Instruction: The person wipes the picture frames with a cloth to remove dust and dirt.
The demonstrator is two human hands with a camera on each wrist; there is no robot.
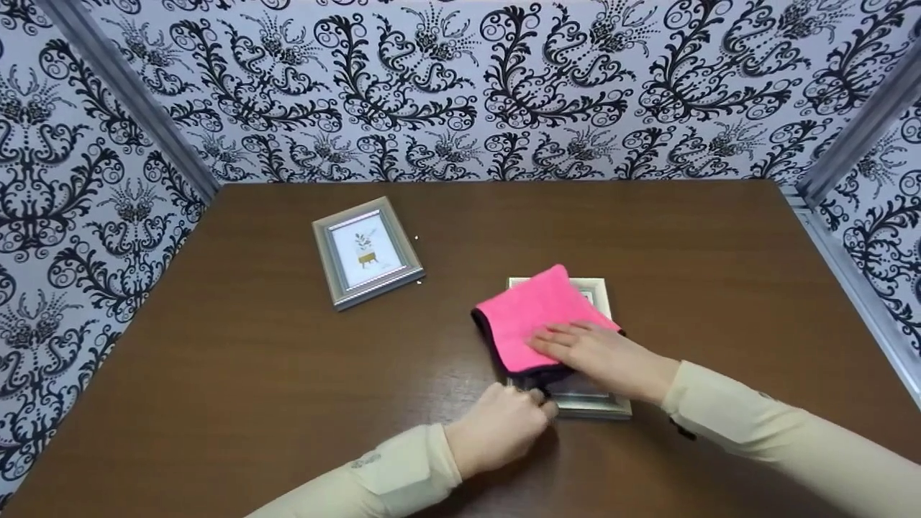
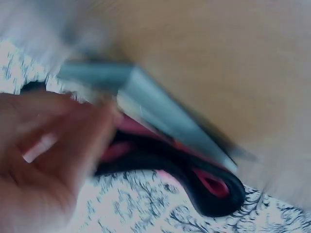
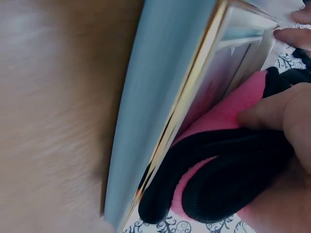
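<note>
A folded pink cloth (image 1: pixel 529 309) with black edging covers much of a silver picture frame (image 1: pixel 597 414) lying on the table. My right hand (image 1: pixel 604 356) lies over the cloth with fairly straight fingers. In the right wrist view, the thumb (image 3: pixel 260 116) bends against the pink side, and the black-edged fold (image 3: pixel 228 179) sits between it and the rest of the hand. At the frame's near left corner, my left hand (image 1: pixel 504 424) grips the frame with curled fingers. The left wrist view is blurred, with the fingertips right at the frame's corner (image 2: pixel 131 80).
Another silver picture frame (image 1: pixel 331 259), showing a potted plant print, lies face up at the back left. Small white specks are beside it. Patterned walls (image 1: pixel 432 108) border the brown table (image 1: pixel 288 396) at the back and sides.
</note>
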